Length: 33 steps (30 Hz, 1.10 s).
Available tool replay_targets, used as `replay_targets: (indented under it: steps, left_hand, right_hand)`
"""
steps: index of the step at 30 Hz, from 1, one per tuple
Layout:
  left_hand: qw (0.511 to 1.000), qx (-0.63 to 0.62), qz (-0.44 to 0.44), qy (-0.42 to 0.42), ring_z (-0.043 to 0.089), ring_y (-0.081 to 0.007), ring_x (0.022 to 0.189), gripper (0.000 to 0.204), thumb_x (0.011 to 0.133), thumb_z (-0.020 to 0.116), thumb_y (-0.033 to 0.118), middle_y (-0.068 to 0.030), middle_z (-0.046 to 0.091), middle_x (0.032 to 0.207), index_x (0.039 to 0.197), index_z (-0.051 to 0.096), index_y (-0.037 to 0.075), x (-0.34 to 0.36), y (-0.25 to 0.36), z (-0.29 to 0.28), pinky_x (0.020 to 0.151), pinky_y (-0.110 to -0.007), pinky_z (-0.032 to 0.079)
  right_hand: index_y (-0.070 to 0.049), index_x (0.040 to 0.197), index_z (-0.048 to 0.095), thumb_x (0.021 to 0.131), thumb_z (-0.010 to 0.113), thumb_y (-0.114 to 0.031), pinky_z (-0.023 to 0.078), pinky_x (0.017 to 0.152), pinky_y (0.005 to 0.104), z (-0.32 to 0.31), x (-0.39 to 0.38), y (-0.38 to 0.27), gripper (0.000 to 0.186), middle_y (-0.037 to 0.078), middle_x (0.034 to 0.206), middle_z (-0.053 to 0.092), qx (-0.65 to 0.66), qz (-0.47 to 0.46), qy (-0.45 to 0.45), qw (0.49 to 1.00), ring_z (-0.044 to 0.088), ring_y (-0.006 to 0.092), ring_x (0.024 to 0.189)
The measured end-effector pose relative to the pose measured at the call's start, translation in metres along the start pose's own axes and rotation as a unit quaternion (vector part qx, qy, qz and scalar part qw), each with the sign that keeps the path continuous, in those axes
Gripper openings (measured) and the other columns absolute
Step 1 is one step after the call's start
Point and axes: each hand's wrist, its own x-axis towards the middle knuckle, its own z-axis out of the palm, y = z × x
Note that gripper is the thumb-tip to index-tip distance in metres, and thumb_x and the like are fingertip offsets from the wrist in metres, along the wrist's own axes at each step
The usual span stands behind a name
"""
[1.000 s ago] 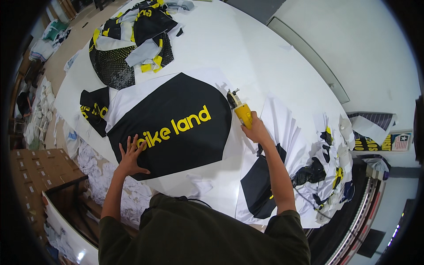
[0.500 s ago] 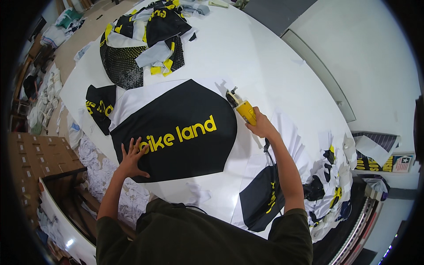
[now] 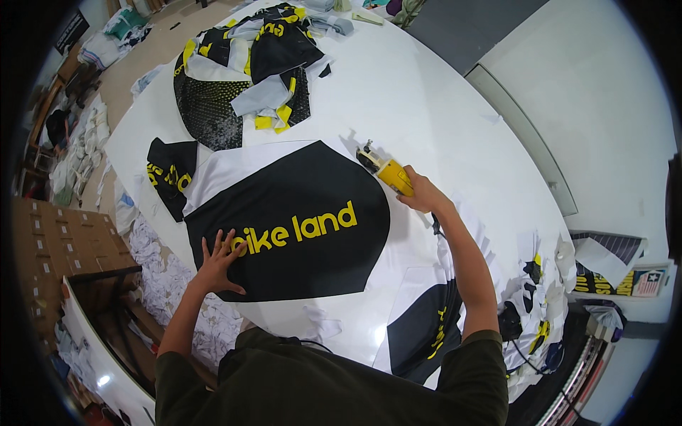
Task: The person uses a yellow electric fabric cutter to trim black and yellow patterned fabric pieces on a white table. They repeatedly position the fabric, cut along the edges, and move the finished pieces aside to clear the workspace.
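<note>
A black fabric panel (image 3: 291,192) with yellow lettering lies flat on the white table, a strip of white cloth showing along its upper left edge. My left hand (image 3: 219,263) rests on its lower left part, palm down with fingers spread. In my right hand (image 3: 423,190) is a yellow electric fabric cutter (image 3: 392,177), gripped by its body. The cutter's head is at the panel's upper right edge, and its blade is too small to make out. A dark cord hangs below my right wrist.
Black, yellow and grey fabric pieces (image 3: 284,50) are heaped at the far left. A small black piece (image 3: 170,170) lies left of the panel, another black panel (image 3: 426,330) by my right forearm. Scraps (image 3: 529,312) pile at the right edge; cartons (image 3: 64,241) stand left.
The cutter has moved a little along the panel's upper right edge toward its top corner. My left hand stays on the panel. The whole view has shifted slightly.
</note>
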Motion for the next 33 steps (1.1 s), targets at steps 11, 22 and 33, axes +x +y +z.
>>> replay_targets:
  steps: [11, 22, 33]
  left_hand:
    - [1.0, -0.003, 0.004, -0.001, -0.003, -0.0395, 0.161, 0.143, 0.041, 0.096, 0.064, -0.0125, 0.006, 0.175, 0.165, 0.031, 0.031, -0.001, -0.002, 0.0, 0.119, -0.074, -0.009]
    - [1.0, -0.009, 0.013, 0.011, -0.003, -0.0395, 0.161, 0.144, 0.042, 0.095, 0.064, -0.0123, 0.005, 0.176, 0.165, 0.029, 0.031, -0.001, -0.008, 0.005, 0.118, -0.075, -0.01]
    - [1.0, -0.008, 0.013, 0.009, -0.003, -0.0409, 0.161, 0.143, 0.044, 0.094, 0.065, -0.0133, 0.005, 0.175, 0.166, 0.028, 0.03, -0.006, -0.006, 0.005, 0.117, -0.076, -0.009]
  right_hand:
    - [-0.004, 0.14, 0.04, 0.084, 0.077, -0.023, 0.055, 0.095, 0.0483, -0.008, 0.036, -0.031, 0.07, 0.029, 0.114, 0.07, -0.012, -0.015, -0.028, 0.999, 0.067, 0.045, 0.111]
    - [-0.002, 0.14, 0.038, 0.084, 0.078, -0.024, 0.056, 0.094, 0.0484, -0.003, 0.077, -0.067, 0.073, 0.03, 0.113, 0.07, -0.027, -0.021, -0.039, 0.999, 0.068, 0.045, 0.108]
    - [-0.002, 0.14, 0.038, 0.083, 0.077, -0.026, 0.055, 0.094, 0.0499, 0.009, 0.097, -0.099, 0.073, 0.032, 0.116, 0.069, -0.011, -0.001, -0.009, 1.0, 0.067, 0.0466, 0.111]
